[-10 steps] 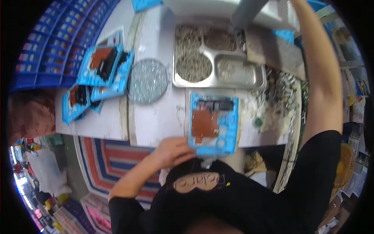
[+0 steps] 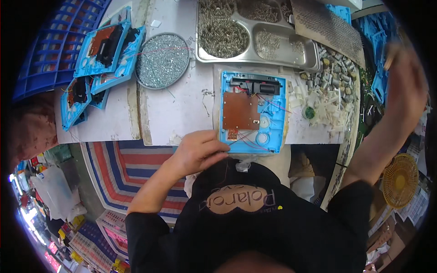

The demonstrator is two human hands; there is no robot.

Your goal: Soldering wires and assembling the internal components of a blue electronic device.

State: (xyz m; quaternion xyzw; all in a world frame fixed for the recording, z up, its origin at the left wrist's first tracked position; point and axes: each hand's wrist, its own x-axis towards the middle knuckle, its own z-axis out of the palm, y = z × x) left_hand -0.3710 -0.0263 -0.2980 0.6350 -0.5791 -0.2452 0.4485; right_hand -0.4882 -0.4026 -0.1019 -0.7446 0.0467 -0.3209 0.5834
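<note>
In front of me on the white worktop lies a blue plastic housing (image 2: 275,136), open side up. A brown circuit board (image 2: 239,111), a black part (image 2: 261,87) and thin red wires sit in it. My left hand (image 2: 200,151) is at its near left corner, fingers curled and closed on the edge. Out to the right, my right hand (image 2: 406,82) is raised beside a pile of blue plastic parts (image 2: 378,68). It is smeared by motion, so its fingers and anything in them cannot be made out.
A metal compartment tray (image 2: 255,63) of small metal pieces stands behind the housing. To its left are a round dish of screws (image 2: 163,61) and stacked blue housings (image 2: 98,50) by a blue crate (image 2: 50,54). Loose metal and clear plastic parts (image 2: 330,75) lie right, under a perforated board (image 2: 325,27).
My right hand has come down from beyond the upper edge into view at the right. My left hand stays at the housing's corner. The whole view has shifted, so the worktop sits higher.
</note>
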